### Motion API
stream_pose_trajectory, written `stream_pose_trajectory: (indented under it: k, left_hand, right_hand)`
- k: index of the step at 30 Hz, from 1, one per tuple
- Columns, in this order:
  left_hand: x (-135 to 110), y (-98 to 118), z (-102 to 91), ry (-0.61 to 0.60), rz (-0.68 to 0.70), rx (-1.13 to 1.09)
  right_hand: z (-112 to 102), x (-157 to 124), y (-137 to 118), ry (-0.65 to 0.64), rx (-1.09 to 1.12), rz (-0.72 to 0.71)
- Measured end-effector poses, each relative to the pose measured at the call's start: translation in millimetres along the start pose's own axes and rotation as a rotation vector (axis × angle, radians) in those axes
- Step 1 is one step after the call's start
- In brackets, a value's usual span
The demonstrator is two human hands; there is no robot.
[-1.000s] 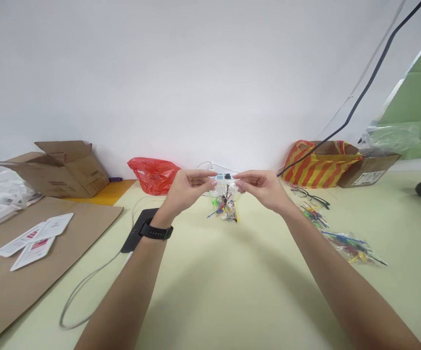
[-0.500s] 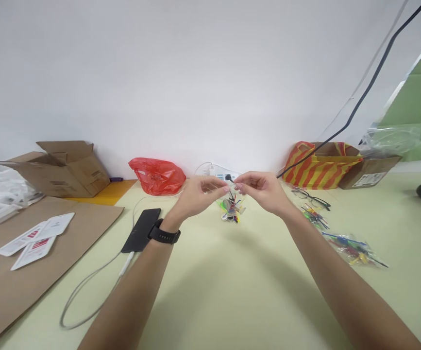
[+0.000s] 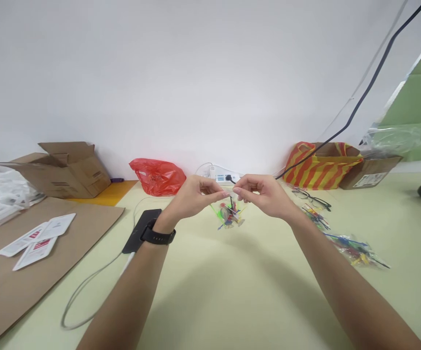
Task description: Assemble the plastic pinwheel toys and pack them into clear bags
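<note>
A clear plastic bag of small colourful plastic parts (image 3: 229,214) hangs above the table, its top edge pinched between my two hands. My left hand (image 3: 200,195), with a black watch on the wrist, grips the bag's edge between thumb and fingers. Close beside it, my right hand (image 3: 261,194) pinches the same edge with thumb and forefinger. Green, red, blue and yellow pieces and pale round ones show through the film. Whether the bag's top is sealed cannot be made out.
Two more bags of parts (image 3: 358,250) and glasses (image 3: 311,198) lie right. A phone (image 3: 142,231) with a white cable lies left. Behind stand a red plastic bag (image 3: 157,176), a power strip (image 3: 222,176), a striped bag (image 3: 321,165) and a cardboard box (image 3: 75,170). White packets (image 3: 37,240) rest on cardboard.
The bag has swung and turned, and its parts sit slightly lower and spread differently. My hands have shifted a little; both still pinch the top.
</note>
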State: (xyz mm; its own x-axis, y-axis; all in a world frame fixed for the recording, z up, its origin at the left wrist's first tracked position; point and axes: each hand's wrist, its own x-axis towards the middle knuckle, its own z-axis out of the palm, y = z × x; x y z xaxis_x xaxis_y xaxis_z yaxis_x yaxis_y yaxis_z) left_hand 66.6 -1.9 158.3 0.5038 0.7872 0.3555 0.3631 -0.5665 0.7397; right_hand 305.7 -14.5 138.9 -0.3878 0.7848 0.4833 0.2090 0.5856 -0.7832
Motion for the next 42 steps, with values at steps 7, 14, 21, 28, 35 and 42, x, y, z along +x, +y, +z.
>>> stream_pose_trajectory:
  k: [7, 14, 21, 28, 35, 42]
  left_hand:
    - [-0.8, -8.4, -19.9, -0.032, -0.015, 0.027]
    - [-0.9, -13.0, -19.2, 0.025, 0.013, -0.043]
    - [-0.1, -11.3, -11.2, 0.167, 0.126, -0.22]
    - [-2.9, -7.3, -10.9, 0.171, 0.121, -0.365]
    - [-1.0, -9.5, -7.1, 0.179, 0.031, -0.274]
    - [-0.2, -7.6, -10.8, 0.058, 0.033, -0.154]
  right_hand:
    - [-6.8, 1.1, 7.8, 0.009, 0.091, 0.048]
    - [-9.5, 1.4, 10.3, 0.055, 0.136, 0.042]
    - [-14.3, 1.9, 14.6, 0.098, 0.253, 0.029]
    - [-12.3, 1.1, 8.8, 0.089, 0.28, 0.035]
    - [-13.6, 1.0, 3.3, 0.067, 0.248, 0.037]
    - [-19.1, -2.0, -1.3, -0.058, 0.183, 0.116]
